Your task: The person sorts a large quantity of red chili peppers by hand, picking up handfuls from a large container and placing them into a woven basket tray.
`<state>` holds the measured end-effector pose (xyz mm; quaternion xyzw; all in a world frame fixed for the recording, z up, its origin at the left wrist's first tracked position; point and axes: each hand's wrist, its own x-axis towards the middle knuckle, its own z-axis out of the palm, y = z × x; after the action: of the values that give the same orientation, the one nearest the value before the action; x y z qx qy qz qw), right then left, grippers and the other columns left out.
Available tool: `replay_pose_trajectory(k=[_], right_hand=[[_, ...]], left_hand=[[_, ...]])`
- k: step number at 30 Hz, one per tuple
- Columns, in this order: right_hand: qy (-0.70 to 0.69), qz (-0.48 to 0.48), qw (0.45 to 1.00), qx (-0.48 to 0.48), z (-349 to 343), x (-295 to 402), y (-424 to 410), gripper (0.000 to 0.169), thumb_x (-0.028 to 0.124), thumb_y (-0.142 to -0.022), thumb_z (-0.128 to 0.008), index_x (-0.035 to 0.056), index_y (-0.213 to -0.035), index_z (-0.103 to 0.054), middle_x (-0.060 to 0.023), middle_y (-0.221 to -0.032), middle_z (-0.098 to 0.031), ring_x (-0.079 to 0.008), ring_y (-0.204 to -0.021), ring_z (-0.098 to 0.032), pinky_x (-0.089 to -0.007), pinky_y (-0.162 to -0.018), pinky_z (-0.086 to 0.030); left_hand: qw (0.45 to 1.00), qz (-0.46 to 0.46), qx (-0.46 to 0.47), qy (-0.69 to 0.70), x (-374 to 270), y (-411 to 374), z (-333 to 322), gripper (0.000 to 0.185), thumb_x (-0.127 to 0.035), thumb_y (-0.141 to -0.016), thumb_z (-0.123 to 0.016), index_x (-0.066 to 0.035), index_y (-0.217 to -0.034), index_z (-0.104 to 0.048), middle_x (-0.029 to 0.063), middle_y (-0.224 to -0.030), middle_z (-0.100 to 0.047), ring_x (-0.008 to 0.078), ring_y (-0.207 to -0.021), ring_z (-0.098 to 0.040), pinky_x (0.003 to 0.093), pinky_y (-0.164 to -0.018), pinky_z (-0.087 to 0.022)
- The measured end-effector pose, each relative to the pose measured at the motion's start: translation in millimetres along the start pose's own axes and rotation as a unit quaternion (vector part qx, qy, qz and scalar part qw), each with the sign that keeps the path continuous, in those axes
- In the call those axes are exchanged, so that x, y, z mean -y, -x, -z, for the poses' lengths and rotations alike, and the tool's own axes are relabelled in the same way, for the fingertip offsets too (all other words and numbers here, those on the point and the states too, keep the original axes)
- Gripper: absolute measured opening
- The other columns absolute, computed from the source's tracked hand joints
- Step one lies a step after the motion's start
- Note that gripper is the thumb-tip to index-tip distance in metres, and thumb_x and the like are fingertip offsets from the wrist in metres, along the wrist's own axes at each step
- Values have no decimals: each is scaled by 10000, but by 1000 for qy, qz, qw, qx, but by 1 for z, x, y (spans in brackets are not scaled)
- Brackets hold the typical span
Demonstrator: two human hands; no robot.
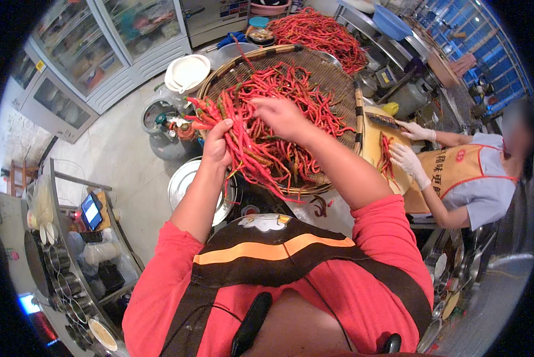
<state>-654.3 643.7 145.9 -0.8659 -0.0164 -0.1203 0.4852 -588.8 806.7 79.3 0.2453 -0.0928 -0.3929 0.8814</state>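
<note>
A bunch of long red chili peppers is gripped in my left hand, its thumb across them, over the near left part of a round woven bamboo basket. My right hand is just right of the bunch, above the loose chilies in the basket; it is blurred, and its fingertips are too unclear to tell whether they hold anything. Some chilies in the bunch are partly green or brownish. A few long ones hang over the basket's near rim.
At right, a co-worker in white gloves holds a cleaver and chilies on a round cutting board. A large chili heap lies beyond the basket. Left stand a gas cylinder, a lidded metal pot and white basins.
</note>
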Motion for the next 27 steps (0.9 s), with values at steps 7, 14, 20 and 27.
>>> replay_pose_trajectory(k=[7,14,20,27], right_hand=[[392,-216,894,26,28,-93,2,282,258,-755,-573,53,-947,-599,-150,-873,-609,-304,-813,-580,-386,-730,-450],[192,-140,959,-155,69,-85,4,298,329,-790,-530,41,-816,-603,-138,-650,-567,-266,-578,-531,-353,-575,-409],[-119,-84,973,-176,90,-10,4,245,183,-858,-520,15,-1029,-568,-15,-709,-556,-77,-604,-522,-196,-544,-429],[186,213,955,-87,33,28,37,293,24,-699,-618,45,-989,-575,-122,-890,-570,-262,-822,-568,-300,-716,-466]], left_hand=[[999,-26,-3,19,-10,0,6,309,-209,-754,-524,42,-931,-556,143,-785,-600,280,-724,-593,365,-658,-505],[999,-17,-19,35,-5,-10,0,277,-205,-757,-534,29,-902,-560,124,-770,-616,251,-658,-611,355,-583,-530],[999,-1,-34,17,7,-27,2,215,-199,-764,-526,-4,-850,-555,103,-767,-601,226,-659,-589,362,-636,-505],[998,13,-15,64,21,-38,-11,241,-181,-786,-507,25,-897,-563,117,-825,-616,234,-726,-603,341,-691,-505]])
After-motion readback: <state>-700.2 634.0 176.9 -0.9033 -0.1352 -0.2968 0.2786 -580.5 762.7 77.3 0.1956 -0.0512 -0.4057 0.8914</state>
